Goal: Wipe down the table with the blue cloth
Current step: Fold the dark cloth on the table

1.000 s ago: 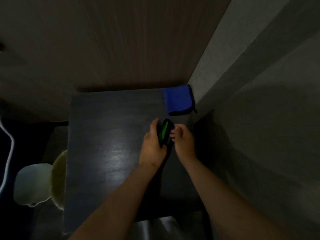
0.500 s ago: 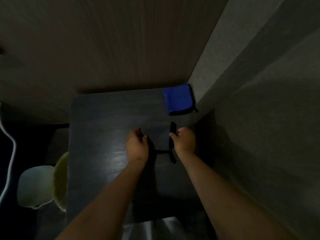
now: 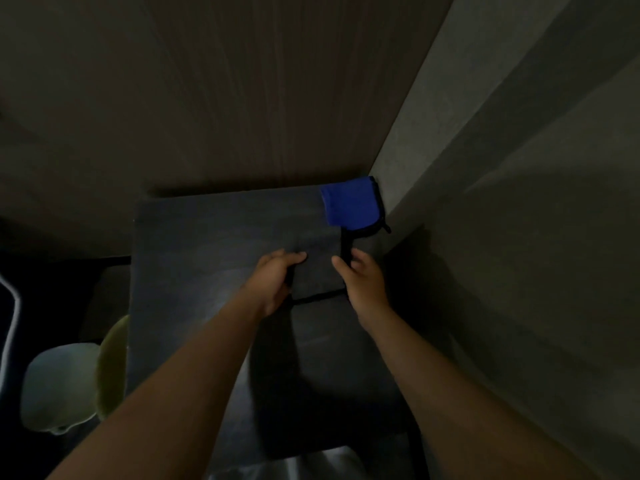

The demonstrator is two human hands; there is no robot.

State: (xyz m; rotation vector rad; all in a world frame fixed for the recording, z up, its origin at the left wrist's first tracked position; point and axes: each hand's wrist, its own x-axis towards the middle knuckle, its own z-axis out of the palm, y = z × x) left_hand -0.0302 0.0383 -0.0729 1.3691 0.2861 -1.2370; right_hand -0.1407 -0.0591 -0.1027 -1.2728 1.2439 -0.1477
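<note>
From my remote seat, I see the blue cloth [image 3: 349, 204] lying flat on the far right corner of the dark table [image 3: 194, 271], against the wall. Just in front of it, both hands hold a dark black-edged square [image 3: 317, 275]. The left hand [image 3: 277, 278] has its grip clamped on the left edge, and the right hand [image 3: 363, 282] on the right edge.

Single view, head-worn, wide-angle. Faces forward and steeply down onto the table [image 3: 194, 258] from close above its near edge. Arms [image 3: 194, 375] enter from the bottom of frame. The table's far edge meets the walls [image 3: 485, 150], with the corner at upper right.
</note>
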